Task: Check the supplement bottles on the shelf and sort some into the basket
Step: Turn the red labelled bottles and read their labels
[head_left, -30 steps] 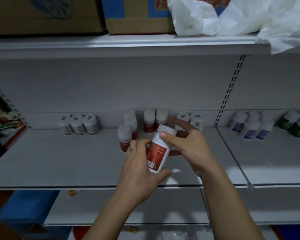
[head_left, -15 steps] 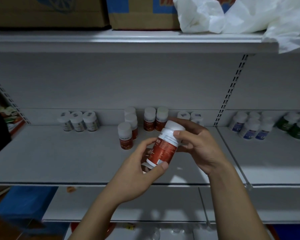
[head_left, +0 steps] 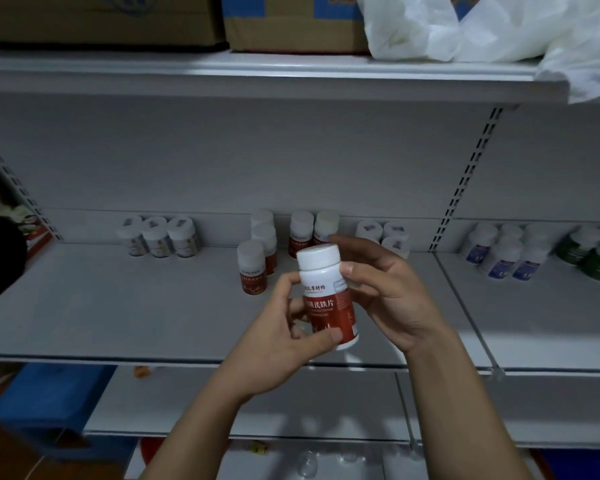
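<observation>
Red-labelled and white-capped, the bottle [head_left: 326, 296], tilted a moment ago, now stands upright above the shelf [head_left: 118, 306] front, label facing the viewer, in the grip of left hand [head_left: 281, 341] and right hand [head_left: 388, 299]; checking seems under way.

Dim white metal shelving [head_left: 118, 306] carries cardboard boxes [head_left: 291, 26] and a white bag [head_left: 430, 32] on top
</observation>
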Motion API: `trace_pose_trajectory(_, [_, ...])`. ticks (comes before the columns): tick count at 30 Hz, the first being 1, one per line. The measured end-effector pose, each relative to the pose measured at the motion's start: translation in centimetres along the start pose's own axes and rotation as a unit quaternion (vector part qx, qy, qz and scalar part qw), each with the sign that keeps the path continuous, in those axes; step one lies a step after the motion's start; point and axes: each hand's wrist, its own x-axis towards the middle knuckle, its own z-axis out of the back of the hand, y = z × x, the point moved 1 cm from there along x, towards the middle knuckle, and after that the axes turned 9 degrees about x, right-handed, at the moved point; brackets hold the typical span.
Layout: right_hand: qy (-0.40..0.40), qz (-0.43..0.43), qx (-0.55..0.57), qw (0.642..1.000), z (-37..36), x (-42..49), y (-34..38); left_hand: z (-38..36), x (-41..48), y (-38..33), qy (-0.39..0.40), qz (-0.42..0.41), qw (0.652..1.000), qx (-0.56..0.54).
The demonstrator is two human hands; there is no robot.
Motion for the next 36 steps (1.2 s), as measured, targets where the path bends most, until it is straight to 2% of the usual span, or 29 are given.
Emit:
trace_pose_trajectory(3, [-0.023,0.016,-0.047,0.999,-0.2,-0.1,0.2,-0.1,0.0,0.0,-0.062,-0.009,0.997,0.045])
trace_pose_trajectory(6, [-0.034,0.025,-0.151,0.988,-0.6,-0.2,0.4,-0.1,-0.3,-0.2,-0.130,-0.008,0.983,0.126])
trace_pose_trajectory(10, [-0.052,0.032,-0.229,0.971,-1.4,-0.2,-0.3,-0.1,-0.4,0.9,-0.163,-0.004,0.962,0.221])
trace_pose_trajectory(12, [-0.057,0.034,-0.232,0.971,-1.7,-0.1,-0.8,0.0,-0.6,1.2,-0.172,-0.005,0.954,0.246])
trace_pose_trajectory(15, [-0.067,0.031,-0.199,0.977,-1.7,0.1,-0.9,0.6,-0.8,1.2,-0.156,-0.001,0.961,0.228])
trace_pose_trajectory(21, [-0.095,0.024,-0.122,0.988,-0.6,0.3,-0.5,1.7,-0.7,0.8,-0.028,0.007,0.994,0.106])
trace_pose_trajectory(25, [-0.091,0.021,-0.108,0.990,-0.3,0.1,-0.7,1.8,0.0,0.7,0.010,-0.002,0.997,0.077])
trace_pose_trajectory(27, [-0.105,0.020,-0.115,0.988,-0.4,0.1,-0.8,1.9,0.4,0.9,-0.025,0.008,0.993,0.112])
trace_pose_trajectory(30, [-0.115,-0.024,-0.149,0.982,-1.1,0.5,-1.6,2.1,0.5,1.7,-0.112,0.001,0.966,0.232])
trace_pose_trajectory(34, [-0.167,-0.022,-0.159,0.973,-2.6,1.2,-2.9,2.8,0.1,2.5,-0.135,-0.028,0.935,0.326])
trace_pose_trajectory(36, [-0.174,-0.017,-0.165,0.971,-3.1,1.8,-2.9,3.6,-0.1,2.8,-0.131,-0.039,0.942,0.306])
